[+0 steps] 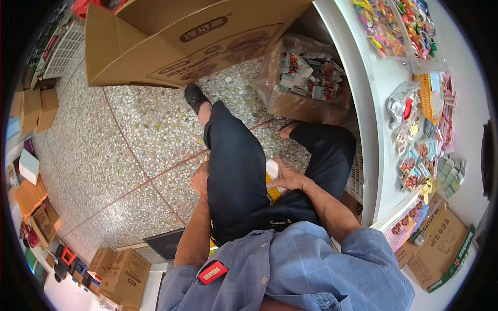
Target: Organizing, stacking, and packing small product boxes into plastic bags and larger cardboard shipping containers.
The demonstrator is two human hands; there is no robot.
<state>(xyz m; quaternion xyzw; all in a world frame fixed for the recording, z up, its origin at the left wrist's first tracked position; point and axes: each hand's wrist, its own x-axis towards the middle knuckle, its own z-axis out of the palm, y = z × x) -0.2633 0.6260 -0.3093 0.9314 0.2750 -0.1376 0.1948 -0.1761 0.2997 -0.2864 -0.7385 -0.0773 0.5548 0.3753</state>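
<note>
Between my thighs, my right hand [291, 176] is closed on a white, rounded thing with a yellow, ridged part [274, 194]. Its thumb points left across this thing. My leg and lap hide most of it, so its kind cannot be made out. My left hand [199, 179] is low against the outer side of my left leg [233, 166]. Its knuckles look bent, but the leg covers the fingertips and anything they may touch.
A large open cardboard box [150, 59] stands ahead on the speckled floor [129, 150]. Right of it, a plastic-lined carton [290, 109] holds several small printed packets. A white shelf [381, 155] with bagged goods runs along my right. Cartons [124, 274] stand behind left.
</note>
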